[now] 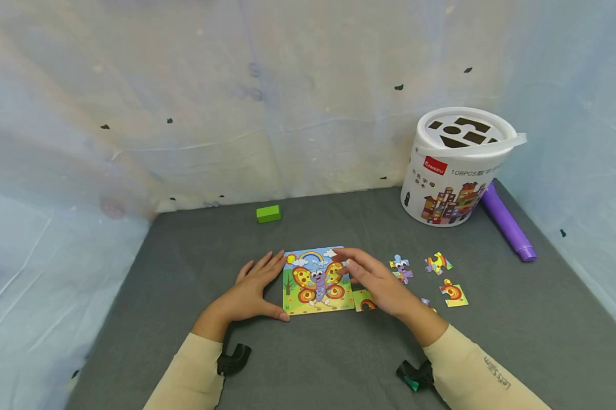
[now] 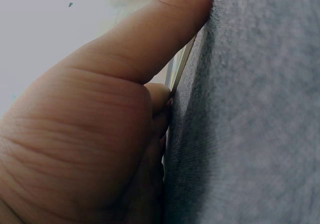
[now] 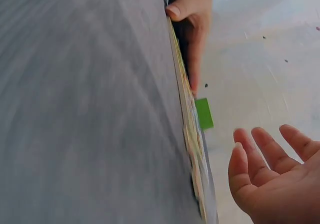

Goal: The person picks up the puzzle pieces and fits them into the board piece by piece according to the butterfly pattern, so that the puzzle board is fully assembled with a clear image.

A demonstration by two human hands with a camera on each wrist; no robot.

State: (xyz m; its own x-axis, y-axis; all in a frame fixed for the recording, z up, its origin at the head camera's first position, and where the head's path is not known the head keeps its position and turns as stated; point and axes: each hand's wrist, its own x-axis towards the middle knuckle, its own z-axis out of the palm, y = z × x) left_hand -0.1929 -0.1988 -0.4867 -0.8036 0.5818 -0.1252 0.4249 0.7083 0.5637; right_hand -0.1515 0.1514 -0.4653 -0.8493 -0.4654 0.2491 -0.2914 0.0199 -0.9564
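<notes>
A picture board with a smiling butterfly (image 1: 320, 287) lies flat on the grey table in the head view. My left hand (image 1: 253, 291) rests at its left side, fingers stretched toward the upper left corner and thumb touching the lower left corner. Over the board's right edge hovers my right hand (image 1: 376, 279), its fingers loosely bent. In the right wrist view that hand (image 3: 280, 181) is raised off the table and holds nothing. A rainbow-patterned jigsaw piece (image 1: 360, 299) lies against the board's right side, partly covered by the right hand.
Right of the hand lie loose jigsaw pieces: a purple-and-blue one (image 1: 402, 270), a yellow-red one (image 1: 437, 263), an orange-swirl one (image 1: 455, 294), and another half hidden by the wrist. A green block (image 1: 268, 214), white bucket (image 1: 451, 171) and purple tube (image 1: 508, 222) stand or lie farther back.
</notes>
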